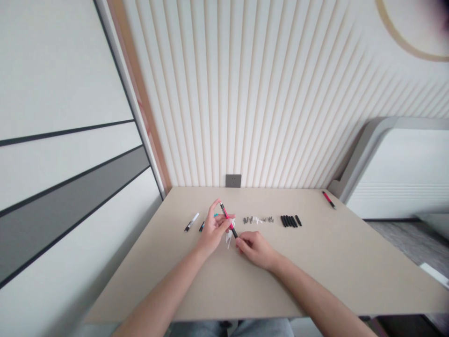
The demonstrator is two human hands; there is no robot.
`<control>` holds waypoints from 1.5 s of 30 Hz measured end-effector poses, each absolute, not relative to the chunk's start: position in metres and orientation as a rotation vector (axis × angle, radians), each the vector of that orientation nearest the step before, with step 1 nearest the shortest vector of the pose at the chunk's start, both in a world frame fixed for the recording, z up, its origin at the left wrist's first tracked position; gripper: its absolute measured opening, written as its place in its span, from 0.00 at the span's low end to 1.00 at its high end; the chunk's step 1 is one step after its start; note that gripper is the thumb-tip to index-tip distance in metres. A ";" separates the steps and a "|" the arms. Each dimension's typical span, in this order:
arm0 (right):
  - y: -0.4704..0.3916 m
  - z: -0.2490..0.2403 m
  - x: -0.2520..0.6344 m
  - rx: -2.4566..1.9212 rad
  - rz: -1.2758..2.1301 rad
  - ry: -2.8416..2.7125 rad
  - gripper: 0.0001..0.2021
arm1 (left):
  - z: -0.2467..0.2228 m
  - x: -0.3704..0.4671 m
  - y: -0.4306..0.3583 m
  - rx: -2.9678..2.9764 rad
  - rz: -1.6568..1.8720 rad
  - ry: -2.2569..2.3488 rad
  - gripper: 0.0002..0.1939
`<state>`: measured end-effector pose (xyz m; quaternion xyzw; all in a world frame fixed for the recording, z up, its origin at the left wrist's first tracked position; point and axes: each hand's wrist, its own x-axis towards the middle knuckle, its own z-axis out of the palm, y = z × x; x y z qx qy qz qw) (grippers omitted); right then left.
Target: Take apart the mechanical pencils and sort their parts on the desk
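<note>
A red and black pen point(231, 227) is held at a slant above the table between both hands. My left hand point(212, 229) grips its barrel with thumb and fingers, and the index fingertip rests at the pen's upper end. My right hand point(255, 246) pinches around the black lower end, which its fingers partly hide. Thin white refills point(229, 239) lie on the table beneath the pen, partly covered by my left hand. Left of that hand lie a white and black pen barrel point(191, 222) and another dark piece point(201, 226), mostly hidden.
Small metal springs or tips point(247, 220) and small white parts point(257, 220) lie in a row right of the hands. Several black grips point(289, 221) follow. A red and black pen point(329, 200) lies at the table's point(315, 271) far right. A ribbed wall point(228, 93) bounds the back.
</note>
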<state>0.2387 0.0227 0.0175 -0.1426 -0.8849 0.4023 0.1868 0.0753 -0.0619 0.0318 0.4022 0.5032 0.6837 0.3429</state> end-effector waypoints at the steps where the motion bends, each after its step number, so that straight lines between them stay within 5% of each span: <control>1: 0.021 0.018 0.239 -0.370 1.097 -2.509 0.18 | 0.033 0.077 -0.062 1.052 1.752 1.303 0.41; 14: 0.025 0.021 0.243 -0.321 1.119 -2.439 0.24 | 0.035 0.083 -0.066 1.124 1.468 1.253 0.33; 30: 0.022 0.022 0.242 -0.304 1.148 -2.483 0.15 | 0.033 0.082 -0.063 1.126 1.581 1.280 0.39; 45: 0.020 0.022 0.241 -0.266 1.191 -2.494 0.14 | 0.035 0.082 -0.064 1.154 1.525 1.311 0.33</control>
